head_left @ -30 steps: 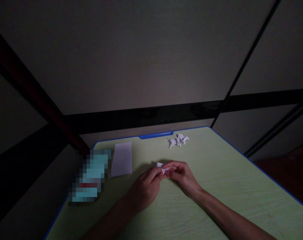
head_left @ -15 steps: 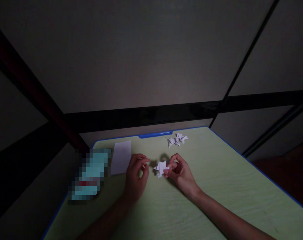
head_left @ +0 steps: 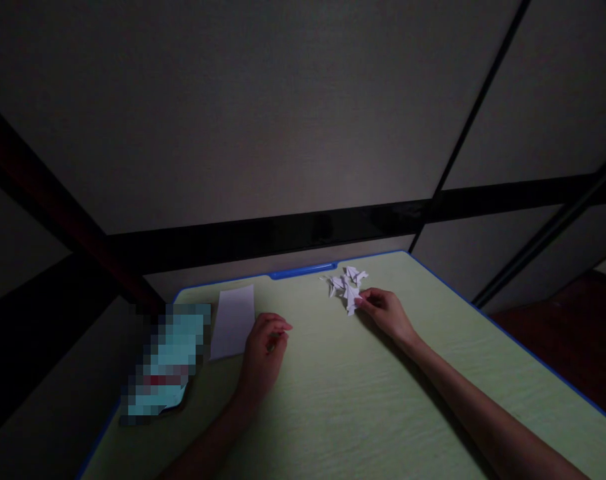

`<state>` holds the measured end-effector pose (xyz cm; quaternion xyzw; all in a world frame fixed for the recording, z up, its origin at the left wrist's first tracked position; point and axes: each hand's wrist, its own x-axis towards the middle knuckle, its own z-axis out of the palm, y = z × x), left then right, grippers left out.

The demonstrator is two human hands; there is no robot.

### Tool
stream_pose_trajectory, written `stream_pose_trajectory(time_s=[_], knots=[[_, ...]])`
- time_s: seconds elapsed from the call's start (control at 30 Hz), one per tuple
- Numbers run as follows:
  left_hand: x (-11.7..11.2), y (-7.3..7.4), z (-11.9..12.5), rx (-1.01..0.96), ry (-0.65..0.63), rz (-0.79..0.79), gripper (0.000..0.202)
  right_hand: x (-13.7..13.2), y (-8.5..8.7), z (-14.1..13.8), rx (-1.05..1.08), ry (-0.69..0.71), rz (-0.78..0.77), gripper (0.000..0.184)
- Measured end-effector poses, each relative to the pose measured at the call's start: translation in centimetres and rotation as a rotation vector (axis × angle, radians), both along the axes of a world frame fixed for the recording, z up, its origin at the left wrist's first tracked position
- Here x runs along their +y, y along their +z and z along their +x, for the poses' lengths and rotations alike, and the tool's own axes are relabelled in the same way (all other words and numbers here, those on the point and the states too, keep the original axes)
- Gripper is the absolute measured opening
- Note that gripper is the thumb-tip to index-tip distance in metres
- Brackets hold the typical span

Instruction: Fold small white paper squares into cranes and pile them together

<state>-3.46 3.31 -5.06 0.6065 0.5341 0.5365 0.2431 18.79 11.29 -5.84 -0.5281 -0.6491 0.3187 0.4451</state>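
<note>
My right hand point(head_left: 387, 313) pinches a small white origami figure point(head_left: 351, 297) with pointed flaps between thumb and fingers. It is held at the near side of two similar folded paper figures, one at the left point(head_left: 337, 285) and one farther back point(head_left: 353, 274). From this angle I cannot tell whether the held figure touches them. My left hand point(head_left: 267, 347) rests loosely curled over the table, with a small gap between thumb and fingertips and nothing visible in it. Just left of it lies a stack of white paper point(head_left: 233, 320), its right edge partly covered by the hand.
A pixelated phone-like device with a teal screen point(head_left: 175, 353) lies at the table's left edge. The light green table point(head_left: 323, 413) has a blue rim and a blue handle-like strip point(head_left: 303, 271) at the back. Dark cabinet panels point(head_left: 263, 120) rise behind it.
My right hand has carried the origami figure away from my left hand, to the back right beside the other two figures. The left hand's fingers have drawn closer together. The view has shifted slightly.
</note>
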Motion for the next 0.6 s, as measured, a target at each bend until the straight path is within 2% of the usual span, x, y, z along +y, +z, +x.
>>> stream_pose_trajectory(time_s=[0.17, 0.33, 0.4, 0.47, 0.5, 0.53, 0.6], knots=[[0.1, -0.2, 0.0, 0.012, 0.004, -0.003, 0.012, 0.7, -0.2, 0.9, -0.119, -0.101, 0.066, 0.013], [0.1, -0.2, 0.0, 0.014, 0.013, 0.0, 0.011, -0.4, 0.9, 0.5, -0.204, -0.167, 0.18, 0.011], [0.1, -0.1, -0.1, 0.017, 0.012, 0.002, 0.01, -1.2, 1.4, 0.2, -0.258, -0.105, 0.219, 0.013], [0.1, -0.1, -0.1, 0.019, 0.004, 0.004, 0.01, -2.0, 1.8, -0.2, -0.492, 0.133, 0.293, 0.02], [0.1, -0.1, -0.1, 0.019, 0.0, 0.005, 0.01, -2.2, 1.8, -0.4, -0.595, 0.189, 0.306, 0.021], [0.1, -0.1, -0.1, 0.019, -0.003, 0.006, 0.01, -2.4, 1.8, -0.5, -0.679, 0.216, 0.31, 0.022], [0.1, -0.1, -0.1, 0.02, -0.005, 0.01, 0.01, -2.5, 1.7, -0.6, -0.773, 0.184, 0.286, 0.024]])
